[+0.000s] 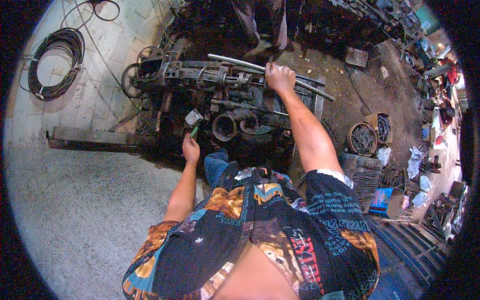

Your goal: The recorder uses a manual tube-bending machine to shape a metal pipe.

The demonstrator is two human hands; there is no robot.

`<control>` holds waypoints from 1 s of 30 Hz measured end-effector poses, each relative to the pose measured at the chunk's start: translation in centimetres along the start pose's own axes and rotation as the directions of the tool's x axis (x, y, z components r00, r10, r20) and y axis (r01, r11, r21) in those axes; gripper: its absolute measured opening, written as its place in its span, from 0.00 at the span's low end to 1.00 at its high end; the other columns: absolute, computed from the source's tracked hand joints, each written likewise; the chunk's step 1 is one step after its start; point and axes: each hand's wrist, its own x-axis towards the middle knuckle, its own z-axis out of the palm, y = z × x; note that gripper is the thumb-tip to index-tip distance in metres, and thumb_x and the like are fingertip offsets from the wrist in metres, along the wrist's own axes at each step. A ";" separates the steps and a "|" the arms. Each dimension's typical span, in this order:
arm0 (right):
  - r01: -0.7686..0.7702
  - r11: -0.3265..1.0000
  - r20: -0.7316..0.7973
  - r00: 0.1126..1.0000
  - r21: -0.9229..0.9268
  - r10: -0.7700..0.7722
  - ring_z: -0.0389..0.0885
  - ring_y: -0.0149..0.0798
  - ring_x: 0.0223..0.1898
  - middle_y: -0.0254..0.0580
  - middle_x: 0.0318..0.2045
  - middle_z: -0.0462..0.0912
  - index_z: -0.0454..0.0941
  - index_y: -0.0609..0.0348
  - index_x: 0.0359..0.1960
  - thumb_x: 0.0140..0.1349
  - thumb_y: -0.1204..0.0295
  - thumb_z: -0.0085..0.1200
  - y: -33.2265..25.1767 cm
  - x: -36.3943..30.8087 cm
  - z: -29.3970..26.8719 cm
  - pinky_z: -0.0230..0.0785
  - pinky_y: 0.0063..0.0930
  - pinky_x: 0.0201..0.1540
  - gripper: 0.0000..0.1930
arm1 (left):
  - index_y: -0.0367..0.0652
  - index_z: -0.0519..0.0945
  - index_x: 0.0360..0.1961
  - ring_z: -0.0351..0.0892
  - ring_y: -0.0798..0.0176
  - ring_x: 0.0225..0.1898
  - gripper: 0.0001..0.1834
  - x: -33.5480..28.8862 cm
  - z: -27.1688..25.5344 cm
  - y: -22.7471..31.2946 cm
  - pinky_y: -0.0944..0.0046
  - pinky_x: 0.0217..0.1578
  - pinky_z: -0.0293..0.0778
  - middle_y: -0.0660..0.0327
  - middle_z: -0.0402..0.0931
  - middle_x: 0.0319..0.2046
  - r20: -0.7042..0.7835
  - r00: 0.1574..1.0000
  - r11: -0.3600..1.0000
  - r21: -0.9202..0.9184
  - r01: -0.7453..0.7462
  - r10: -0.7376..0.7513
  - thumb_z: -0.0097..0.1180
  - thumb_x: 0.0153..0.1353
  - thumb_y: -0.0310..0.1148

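My right hand (280, 78) is closed around a long, shiny metal rod (235, 61) that lies slanting over the far side of a dark, greasy machine (200, 75). The rod's near end (320, 93) sticks out to the right past my forearm. My left hand (190, 150) is low at the machine's near left side, fingers pinched on a small green handle-like piece (194, 132). Just beyond it is a pale grey, box-shaped part (193, 117); I cannot tell whether the two are joined. Two round metal cups (224, 127) sit on the machine's near side.
A person's legs (262, 22) stand beyond the machine. A coiled dark cable (57, 64) lies on the tiles at far left, and a metal beam (92, 138) runs left. At right are a round bin of metal pieces (362, 138), a cardboard box (384, 126) and a blue-red box (385, 201).
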 end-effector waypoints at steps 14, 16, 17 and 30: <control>0.082 0.996 -0.161 0.984 0.016 -0.079 0.81 0.50 0.21 0.51 0.18 0.80 0.79 0.57 0.20 0.60 0.58 0.44 0.4 -0.1 0.5 0.75 0.44 0.26 0.19 | 0.28 0.71 0.53 0.67 0.45 0.58 0.21 -0.2 -0.2 0.3 0.56 0.60 0.61 0.41 0.68 0.55 0.023 1.000 0.999 0.052 0.006 -0.007 0.44 0.60 0.27; 0.086 0.996 -0.168 0.982 0.007 -0.084 0.81 0.50 0.21 0.51 0.18 0.80 0.80 0.57 0.20 0.60 0.58 0.45 0.3 -0.1 0.6 0.75 0.44 0.26 0.19 | 0.28 0.71 0.53 0.67 0.44 0.58 0.21 -0.1 -0.2 0.3 0.56 0.60 0.61 0.41 0.68 0.55 0.022 1.000 0.998 0.055 0.001 -0.003 0.43 0.60 0.27; 0.090 0.996 -0.175 0.981 -0.003 -0.089 0.81 0.50 0.21 0.50 0.17 0.80 0.80 0.57 0.20 0.59 0.58 0.45 0.3 -0.1 0.6 0.75 0.44 0.26 0.18 | 0.28 0.71 0.53 0.67 0.44 0.58 0.21 -0.2 -0.2 0.3 0.56 0.60 0.60 0.41 0.68 0.55 0.025 1.000 0.998 0.065 0.001 -0.002 0.43 0.60 0.27; 0.041 0.999 -0.076 0.996 -0.015 -0.042 0.82 0.51 0.24 0.51 0.21 0.82 0.81 0.56 0.24 0.60 0.57 0.43 0.2 -0.1 0.4 0.75 0.45 0.30 0.19 | 0.27 0.72 0.52 0.67 0.45 0.58 0.20 -0.1 0.4 -0.4 0.57 0.60 0.61 0.41 0.69 0.54 -0.012 1.000 1.000 -0.016 -0.013 0.013 0.44 0.59 0.26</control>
